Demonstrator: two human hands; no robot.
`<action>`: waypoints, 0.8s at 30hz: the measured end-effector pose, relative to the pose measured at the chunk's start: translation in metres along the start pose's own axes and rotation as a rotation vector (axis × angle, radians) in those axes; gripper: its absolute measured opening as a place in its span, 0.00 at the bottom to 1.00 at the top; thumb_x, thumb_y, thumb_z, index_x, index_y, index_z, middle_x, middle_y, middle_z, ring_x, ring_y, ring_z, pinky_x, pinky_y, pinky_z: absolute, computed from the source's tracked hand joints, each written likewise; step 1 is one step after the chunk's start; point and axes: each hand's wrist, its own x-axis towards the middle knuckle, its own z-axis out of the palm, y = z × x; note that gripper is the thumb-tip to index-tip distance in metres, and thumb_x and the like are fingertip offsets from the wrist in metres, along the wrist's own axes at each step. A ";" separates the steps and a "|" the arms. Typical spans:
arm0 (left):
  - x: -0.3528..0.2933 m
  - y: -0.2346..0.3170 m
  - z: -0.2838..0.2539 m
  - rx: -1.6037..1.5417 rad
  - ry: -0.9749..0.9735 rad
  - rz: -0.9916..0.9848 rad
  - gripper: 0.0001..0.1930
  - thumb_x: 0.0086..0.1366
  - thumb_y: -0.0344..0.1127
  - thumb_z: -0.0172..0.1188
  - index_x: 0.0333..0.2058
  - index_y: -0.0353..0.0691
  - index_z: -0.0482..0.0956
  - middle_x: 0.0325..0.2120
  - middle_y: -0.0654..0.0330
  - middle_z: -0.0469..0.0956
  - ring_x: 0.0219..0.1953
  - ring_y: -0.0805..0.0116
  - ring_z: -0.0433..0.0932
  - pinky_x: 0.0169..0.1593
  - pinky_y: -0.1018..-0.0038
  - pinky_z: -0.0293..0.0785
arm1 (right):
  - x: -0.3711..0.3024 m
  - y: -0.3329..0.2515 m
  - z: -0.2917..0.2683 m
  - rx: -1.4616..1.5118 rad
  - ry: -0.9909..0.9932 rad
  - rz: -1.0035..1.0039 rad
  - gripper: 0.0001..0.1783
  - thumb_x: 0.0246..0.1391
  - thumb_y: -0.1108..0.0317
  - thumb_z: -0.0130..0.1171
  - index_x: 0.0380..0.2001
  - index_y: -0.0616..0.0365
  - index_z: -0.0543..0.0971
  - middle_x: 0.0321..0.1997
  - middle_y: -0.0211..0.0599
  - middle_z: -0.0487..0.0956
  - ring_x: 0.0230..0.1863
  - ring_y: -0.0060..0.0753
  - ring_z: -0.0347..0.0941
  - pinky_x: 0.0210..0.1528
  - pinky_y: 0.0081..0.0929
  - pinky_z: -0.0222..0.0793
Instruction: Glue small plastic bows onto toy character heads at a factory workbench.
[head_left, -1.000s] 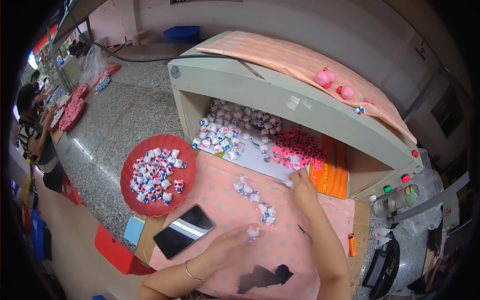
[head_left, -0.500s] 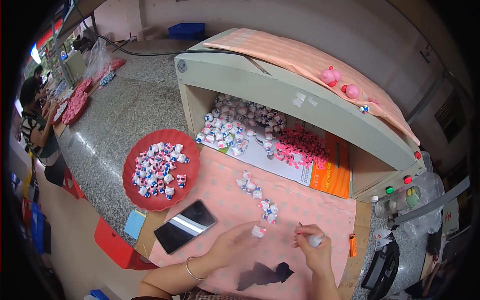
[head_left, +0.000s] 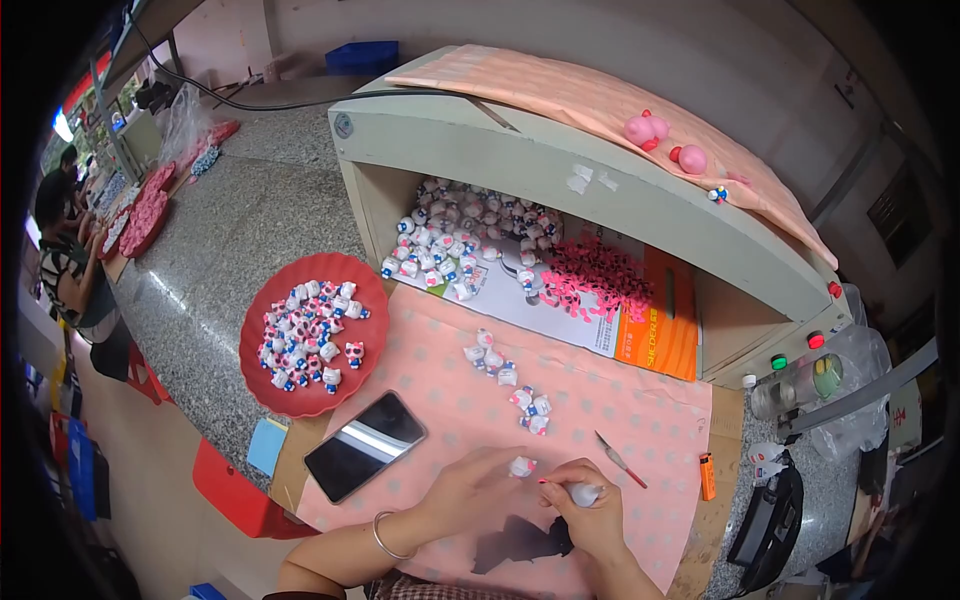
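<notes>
My left hand [head_left: 465, 492] pinches a small white-and-pink figurine [head_left: 522, 467] between its fingertips. Close beside it, my right hand [head_left: 588, 512] is closed around a small white squeeze bottle [head_left: 584, 493]. A spot of pink shows at the right fingertips; whether it is a nail or a small part I cannot tell. A thin pointed tool with a reddish handle [head_left: 622, 460] lies on the pink dotted mat [head_left: 440, 350], right of the hands. Several similar figurines [head_left: 533, 408] stand beyond them in a loose row. Below the hands lies a dark cloth-like piece [head_left: 515, 545].
A red scalloped bowl [head_left: 262, 392] of figurines and a black phone [head_left: 366, 446] are at left. A shelf box [head_left: 440, 130] holds more figurines [head_left: 440, 250] and pink parts [head_left: 595, 280]. An orange lighter [head_left: 708, 477] lies at right. A person [head_left: 75, 255] sits far left.
The pointed tool has left my right hand and lies on the mat. My right hand, with the squeeze bottle, has moved left, close to the figurine. The view has shifted slightly.
</notes>
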 end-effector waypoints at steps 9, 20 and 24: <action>0.001 0.002 -0.001 0.031 0.001 -0.013 0.20 0.56 0.23 0.53 0.49 0.38 0.67 0.36 0.59 0.68 0.35 0.76 0.72 0.38 0.82 0.70 | -0.003 -0.008 0.001 0.077 0.061 0.235 0.05 0.43 0.78 0.57 0.28 0.60 0.77 0.30 0.32 0.73 0.33 0.20 0.69 0.36 0.16 0.63; 0.001 0.007 0.003 0.109 -0.001 0.081 0.19 0.55 0.22 0.53 0.48 0.37 0.68 0.38 0.57 0.70 0.36 0.73 0.73 0.38 0.80 0.72 | -0.006 -0.009 0.008 0.157 0.052 0.358 0.07 0.46 0.72 0.58 0.29 0.60 0.73 0.28 0.29 0.75 0.26 0.15 0.70 0.27 0.13 0.68; 0.001 0.009 0.002 0.115 -0.004 0.044 0.18 0.54 0.28 0.55 0.46 0.40 0.69 0.39 0.55 0.73 0.39 0.61 0.73 0.42 0.73 0.70 | -0.001 -0.007 0.013 0.090 0.050 0.349 0.08 0.45 0.72 0.59 0.30 0.60 0.72 0.27 0.30 0.74 0.26 0.16 0.70 0.27 0.14 0.69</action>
